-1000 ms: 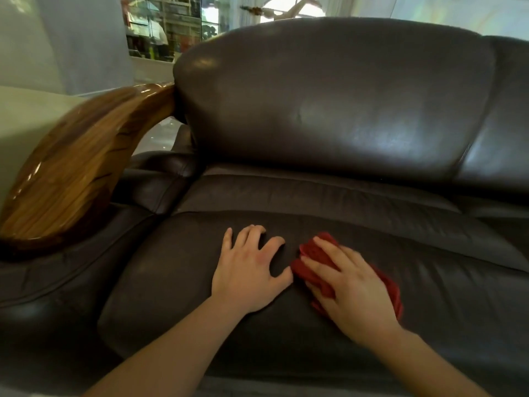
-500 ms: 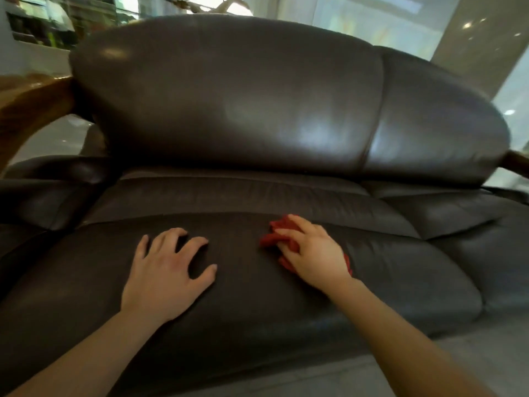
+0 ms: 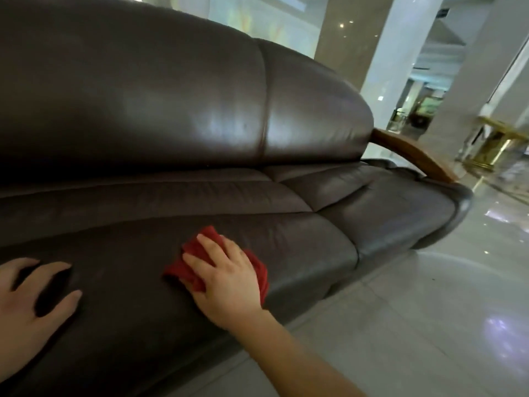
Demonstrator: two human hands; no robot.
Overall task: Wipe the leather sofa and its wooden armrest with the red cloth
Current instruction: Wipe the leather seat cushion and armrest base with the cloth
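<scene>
The dark brown leather sofa (image 3: 171,116) fills most of the view. My right hand (image 3: 226,279) presses the bunched red cloth (image 3: 200,250) flat on the seat cushion near its front edge. My left hand (image 3: 25,305) rests on the same cushion at the far left, fingers spread, holding nothing. A curved wooden armrest (image 3: 412,153) shows at the sofa's right end, well away from both hands. The left armrest is out of view.
Glossy pale floor tiles (image 3: 429,310) run along the sofa's front and right. White pillars (image 3: 392,53) stand behind the right end. A gold-framed table (image 3: 495,144) sits at the far right.
The view has swung right, so the left armrest is gone and the right one appears. My right hand has slid the cloth rightward along the seat, away from my left hand.
</scene>
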